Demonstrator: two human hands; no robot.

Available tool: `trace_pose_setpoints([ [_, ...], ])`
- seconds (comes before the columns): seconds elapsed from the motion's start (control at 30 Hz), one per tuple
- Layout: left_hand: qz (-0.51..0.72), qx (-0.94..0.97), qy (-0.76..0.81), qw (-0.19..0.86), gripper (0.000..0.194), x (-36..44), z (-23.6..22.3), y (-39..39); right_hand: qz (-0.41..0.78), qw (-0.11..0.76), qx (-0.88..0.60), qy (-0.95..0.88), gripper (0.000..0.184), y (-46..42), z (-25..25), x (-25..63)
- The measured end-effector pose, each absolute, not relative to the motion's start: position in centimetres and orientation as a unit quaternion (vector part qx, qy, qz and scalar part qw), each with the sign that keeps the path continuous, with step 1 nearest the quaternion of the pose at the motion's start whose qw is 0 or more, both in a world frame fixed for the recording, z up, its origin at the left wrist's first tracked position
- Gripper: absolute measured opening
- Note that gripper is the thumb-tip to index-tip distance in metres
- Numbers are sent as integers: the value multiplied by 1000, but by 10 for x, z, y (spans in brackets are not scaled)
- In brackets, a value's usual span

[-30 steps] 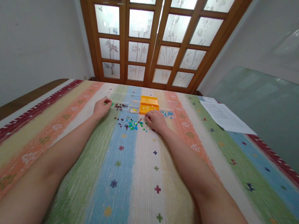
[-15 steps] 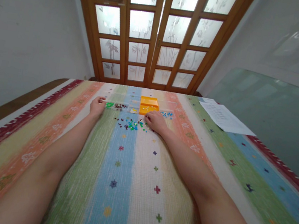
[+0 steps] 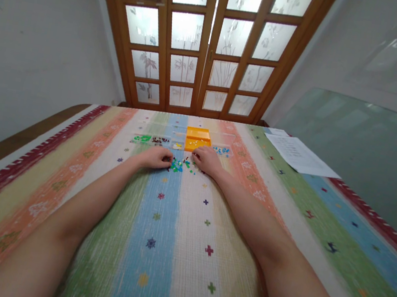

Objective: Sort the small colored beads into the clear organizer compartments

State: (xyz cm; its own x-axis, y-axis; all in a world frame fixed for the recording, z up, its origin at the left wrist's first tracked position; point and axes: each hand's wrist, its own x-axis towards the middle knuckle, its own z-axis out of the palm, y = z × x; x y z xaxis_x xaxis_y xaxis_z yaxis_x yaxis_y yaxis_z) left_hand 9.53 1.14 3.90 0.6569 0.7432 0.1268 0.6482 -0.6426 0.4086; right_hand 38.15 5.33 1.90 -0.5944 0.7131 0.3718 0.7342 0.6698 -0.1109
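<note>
A loose pile of tiny coloured pieces (image 3: 177, 166), mostly green and blue with some brown and white, lies on the striped cloth. My left hand (image 3: 157, 158) is at the pile's left side, fingers curled together at its edge; whatever they pinch is too small to make out. Just right of the pile rests my right hand (image 3: 206, 160), its fingers bent and closed in front of an open orange box (image 3: 199, 133) with white pieces inside. Small clear boxes beside it hold green pieces (image 3: 142, 138), brown pieces (image 3: 160, 140), yellow pieces (image 3: 178, 145) and blue pieces (image 3: 222, 151).
The striped tablecloth (image 3: 160, 264) covers the table. White printed sheets (image 3: 298, 155) lie at the far right. Beyond the table's far edge stand wooden doors with glass panes (image 3: 183, 69), and a pale glass panel (image 3: 368, 136) leans at the right wall.
My left hand has moved right and a little toward me, from beside the green pieces' box to the loose pile. My right hand stays in place.
</note>
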Motion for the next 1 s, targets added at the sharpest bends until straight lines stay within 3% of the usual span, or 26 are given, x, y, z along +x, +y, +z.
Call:
trace_pose_setpoints([
  [0.13, 117, 911, 378, 118, 15, 105, 47, 4, -27, 197, -406, -892, 24, 54, 18, 381],
  [0.47, 118, 910, 372, 140, 17, 105, 43, 6, -19, 217, -397, -892, 23, 53, 20, 380],
  [0.67, 164, 890, 383, 185, 23, 99, 38, 10, 80, 281, -318, -902, 17, 38, 30, 361],
  [0.83, 227, 853, 436, 173, 26, 81, 27, 21, 124, 240, -197, -943, 16, 21, 33, 341],
  [1.0, 314, 783, 525, 113, 31, 54, 18, 32, 102, 203, -173, -958, 17, 19, 29, 341],
])
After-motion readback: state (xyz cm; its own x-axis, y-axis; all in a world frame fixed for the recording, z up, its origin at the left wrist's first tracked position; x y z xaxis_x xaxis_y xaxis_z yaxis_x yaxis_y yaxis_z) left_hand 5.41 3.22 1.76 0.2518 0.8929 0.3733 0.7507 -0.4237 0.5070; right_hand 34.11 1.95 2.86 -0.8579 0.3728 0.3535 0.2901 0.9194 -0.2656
